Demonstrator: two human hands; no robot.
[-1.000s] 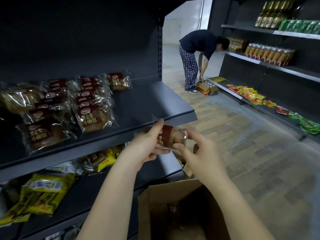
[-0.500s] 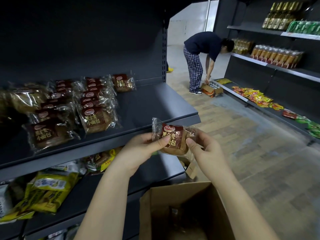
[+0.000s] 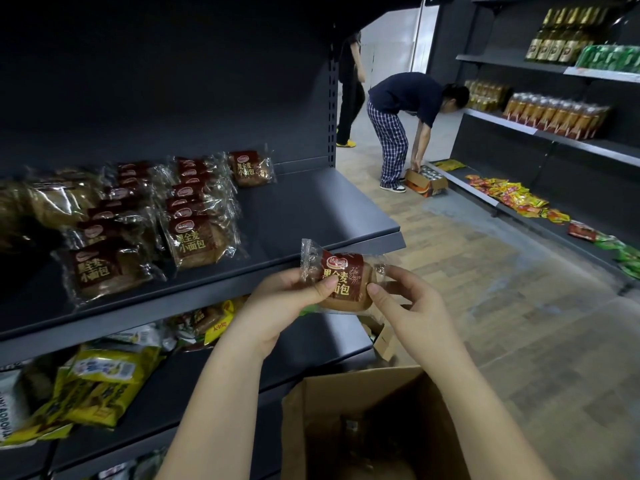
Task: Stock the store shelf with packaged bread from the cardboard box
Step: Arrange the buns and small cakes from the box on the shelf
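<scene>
Both of my hands hold one clear packet of bread with a dark red label point(image 3: 346, 275) just in front of the dark shelf's front edge point(image 3: 311, 258). My left hand point(image 3: 277, 306) grips its left side, thumb on the label. My right hand point(image 3: 412, 306) pinches its right end. On the shelf, several matching bread packets point(image 3: 197, 216) lie in rows at the left, one more point(image 3: 250, 168) at the back. The open cardboard box point(image 3: 332, 403) stands below my arms, its inside dark.
The right half of the shelf board point(image 3: 311, 206) is bare. A lower shelf holds yellow snack bags point(image 3: 104, 386). Across the aisle, a person point(image 3: 405, 126) bends over a small box point(image 3: 424, 181) by shelves of bottles and sachets. Another person point(image 3: 349, 88) stands behind.
The packet has turned label-up and risen slightly to the shelf edge; both hands stayed on it. The view has swung a little toward the shelf.
</scene>
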